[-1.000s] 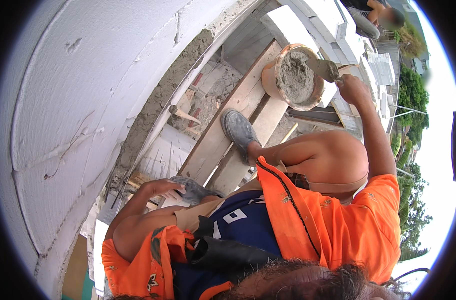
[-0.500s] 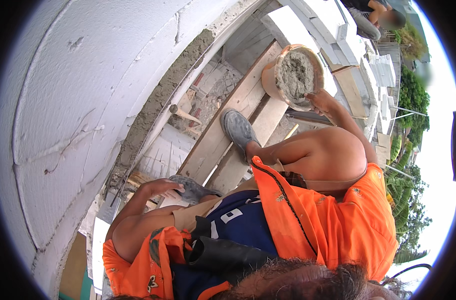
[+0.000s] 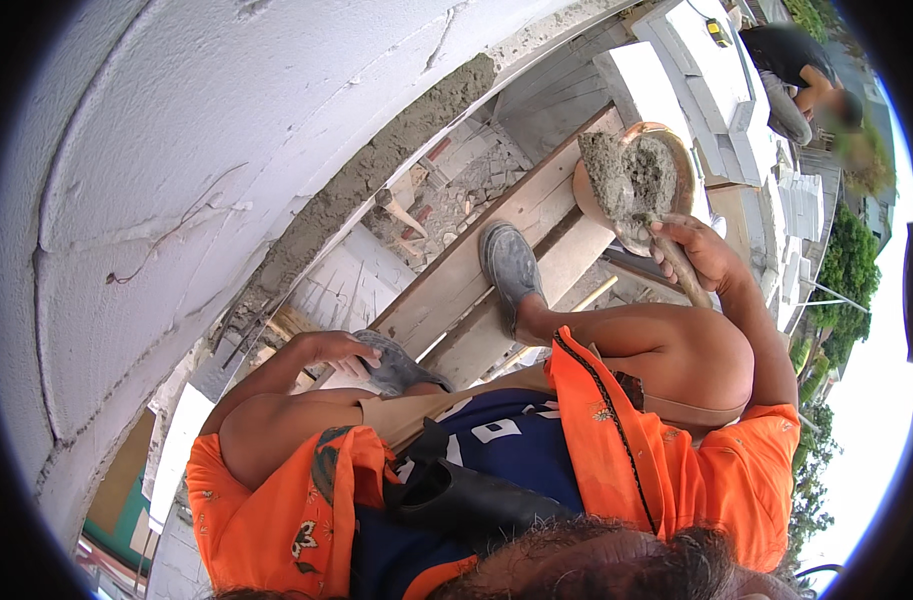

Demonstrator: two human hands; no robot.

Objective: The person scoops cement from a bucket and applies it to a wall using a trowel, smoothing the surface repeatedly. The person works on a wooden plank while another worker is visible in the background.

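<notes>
The left hand [image 3: 338, 350], fingers loosely spread and seemingly idle, hangs by a shoe [image 3: 388, 364], while the mortar [image 3: 603, 170] on the trowel [image 3: 685, 271] sits over the bucket [image 3: 587, 205], probably so drips fall back in, the right hand [image 3: 708, 256] curled around the trowel's handle, forearm [image 3: 761, 325] passing outside the knee [image 3: 724, 358].

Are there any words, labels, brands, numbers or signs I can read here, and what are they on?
None that I can quote.
Dark blue cloth shirt: white printed marks, broken by folds; no whole word reads.
Small yellow-and-black object on the rectangular white blocks: any markings too small to read.
Round orange-brown mortar bucket and mortar-laden trowel in the right hand: no writing shows.
</notes>
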